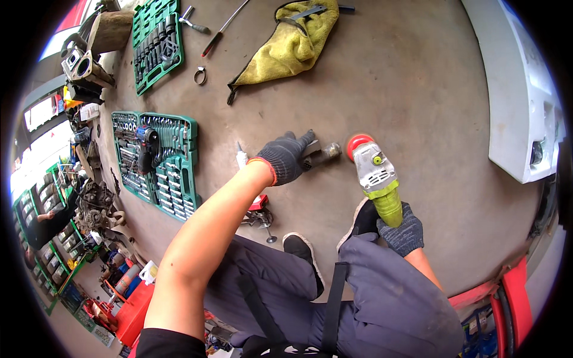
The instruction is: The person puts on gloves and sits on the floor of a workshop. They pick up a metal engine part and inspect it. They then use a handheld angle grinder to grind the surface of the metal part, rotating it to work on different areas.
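In a dark knit glove, my right hand point(403, 230) is wrapped round the yellow-green rear end of a cordless angle grinder point(377, 170). The tool has a grey head with a red disc point(359, 143), which is at the floor beside a short cylindrical metal part point(325, 154). My left hand point(286, 156), gloved too, reaches over the floor with fingers stretched out and apart. It is just left of the metal part, and its fingers partly hide that part's near end. Whether they touch it I cannot tell.
Left of my arm lies an open green socket set point(194, 140) with a drill point(146, 146) on it. Farther off are a second green case point(158, 68), a screwdriver point(224, 30), a metal ring point(200, 76) and a yellow cloth point(292, 51). A white panel point(507, 89) stands right.
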Tool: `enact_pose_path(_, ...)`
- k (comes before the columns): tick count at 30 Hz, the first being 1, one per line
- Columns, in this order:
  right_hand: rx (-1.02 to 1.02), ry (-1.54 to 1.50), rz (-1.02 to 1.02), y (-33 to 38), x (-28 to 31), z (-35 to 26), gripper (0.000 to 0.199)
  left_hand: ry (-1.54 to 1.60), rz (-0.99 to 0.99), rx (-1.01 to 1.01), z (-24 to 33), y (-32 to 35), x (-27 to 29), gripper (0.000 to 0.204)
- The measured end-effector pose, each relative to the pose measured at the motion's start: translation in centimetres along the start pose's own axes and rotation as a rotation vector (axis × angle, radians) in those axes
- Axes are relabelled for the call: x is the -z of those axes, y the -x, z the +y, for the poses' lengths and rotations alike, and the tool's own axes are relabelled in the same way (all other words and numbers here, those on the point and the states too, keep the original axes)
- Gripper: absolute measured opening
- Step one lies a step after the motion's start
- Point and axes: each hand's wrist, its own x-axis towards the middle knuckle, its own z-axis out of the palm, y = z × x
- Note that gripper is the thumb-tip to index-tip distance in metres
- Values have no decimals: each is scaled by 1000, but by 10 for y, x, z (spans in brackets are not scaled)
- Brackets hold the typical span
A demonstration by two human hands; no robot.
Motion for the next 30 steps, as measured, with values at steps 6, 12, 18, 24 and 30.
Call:
enact_pose_path(6,8,24,-85,1,4,-7,62,82,-37,60,15,20,15,62)
enact_pose_path(12,-13,105,-155,2,4,-17,67,31,51,74,23,34,7,64)
enact_pose_path(18,6,109,-150,3,3,-21,69,-1,140,-43,14,41,1,68)
enact_pose_path(24,24,92,-156,6,4,-35,66,14,191,-65,15,42,0,69)
enact_pose_path(30,12,98,-126,3,0,-19,65,-25,167,-49,16,43,5,70)
